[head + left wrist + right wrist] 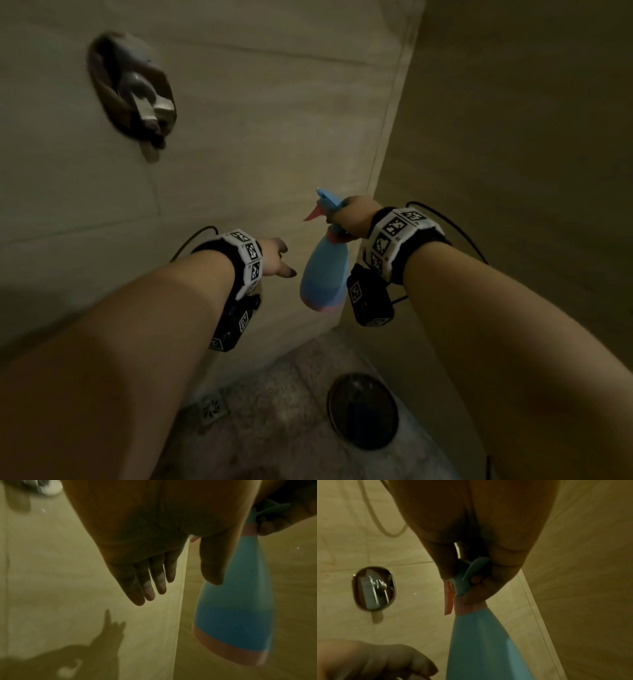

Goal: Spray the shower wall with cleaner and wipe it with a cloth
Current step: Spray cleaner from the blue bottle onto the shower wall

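My right hand [354,217] grips the neck of a blue spray bottle [325,270] with a pink base and pink trigger; the bottle hangs upright, its nozzle facing the beige tiled shower wall [239,120]. In the right wrist view the fingers [476,588] curl round the bottle's neck [467,605]. To the left of the bottle, my left hand [279,262] is empty, fingers straight and relaxed. The left wrist view shows those fingers [147,582] beside the bottle [235,608]. No cloth is in view.
A chrome shower mixer handle [137,92] juts from the wall at upper left. The wall corner [387,154] runs just right of the bottle. On the stone floor sit a dark round basin [363,409] and a square drain [210,409].
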`<state>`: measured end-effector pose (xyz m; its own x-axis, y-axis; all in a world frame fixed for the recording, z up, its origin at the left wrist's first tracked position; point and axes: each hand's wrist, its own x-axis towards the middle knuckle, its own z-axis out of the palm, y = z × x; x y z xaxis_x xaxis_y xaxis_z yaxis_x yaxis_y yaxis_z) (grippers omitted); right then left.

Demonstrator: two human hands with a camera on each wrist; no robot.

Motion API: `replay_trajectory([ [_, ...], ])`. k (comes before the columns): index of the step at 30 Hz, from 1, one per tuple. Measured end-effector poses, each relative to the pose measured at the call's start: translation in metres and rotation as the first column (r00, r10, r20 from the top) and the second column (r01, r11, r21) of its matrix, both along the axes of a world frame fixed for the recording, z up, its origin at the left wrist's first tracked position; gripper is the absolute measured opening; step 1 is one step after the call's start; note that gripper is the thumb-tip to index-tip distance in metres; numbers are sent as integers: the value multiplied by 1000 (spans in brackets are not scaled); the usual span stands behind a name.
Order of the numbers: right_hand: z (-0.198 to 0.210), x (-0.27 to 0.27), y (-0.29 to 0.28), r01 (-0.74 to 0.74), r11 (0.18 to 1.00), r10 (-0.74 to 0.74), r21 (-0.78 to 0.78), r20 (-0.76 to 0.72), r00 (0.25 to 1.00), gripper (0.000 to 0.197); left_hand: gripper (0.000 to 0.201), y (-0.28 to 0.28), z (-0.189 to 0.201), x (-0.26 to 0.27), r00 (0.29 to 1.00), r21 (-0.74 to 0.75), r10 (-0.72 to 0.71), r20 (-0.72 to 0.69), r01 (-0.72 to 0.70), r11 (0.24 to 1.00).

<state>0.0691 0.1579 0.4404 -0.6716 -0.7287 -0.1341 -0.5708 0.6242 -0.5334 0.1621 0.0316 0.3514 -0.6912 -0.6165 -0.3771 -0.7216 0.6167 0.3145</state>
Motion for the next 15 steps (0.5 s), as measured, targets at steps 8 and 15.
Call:
replay_trajectory([
  [8,-149,-22,-17,54,998,-43,-39,242,969,30,80,-15,-128,-4,992,13,-71,107,70,997],
  [15,-263,-8,-34,72,996,-77,53,110,991,38,77,-29,-243,-10,983,-26,-127,135,132,991],
])
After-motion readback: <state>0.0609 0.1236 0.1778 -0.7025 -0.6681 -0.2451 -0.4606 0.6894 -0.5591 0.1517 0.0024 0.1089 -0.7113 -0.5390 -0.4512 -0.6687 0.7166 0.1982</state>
